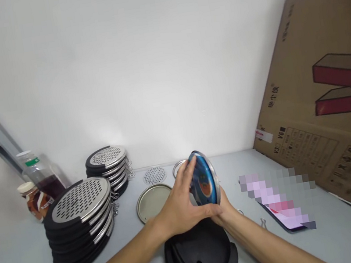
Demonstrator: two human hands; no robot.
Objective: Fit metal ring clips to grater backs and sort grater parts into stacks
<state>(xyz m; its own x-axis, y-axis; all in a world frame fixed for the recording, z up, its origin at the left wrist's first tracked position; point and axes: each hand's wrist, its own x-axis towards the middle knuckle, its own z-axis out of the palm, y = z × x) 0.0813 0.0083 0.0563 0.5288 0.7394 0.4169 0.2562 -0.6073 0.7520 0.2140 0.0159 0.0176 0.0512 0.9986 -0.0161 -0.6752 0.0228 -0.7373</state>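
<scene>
The left hand (181, 201) has its fingers clamped on the blue tin (205, 184), tilted steeply above the black bowl (212, 250), toward the counter's (339, 241) near edge; the right hand's (224, 212) fingers are hidden, one cannot tell; the step seems positioning, the next move calls for even grip.

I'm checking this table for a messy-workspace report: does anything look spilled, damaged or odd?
No spill or damage shows. Only the phone, lying left of the cardboard box, looks odd: a blocky mosaic hides much of it.
</scene>
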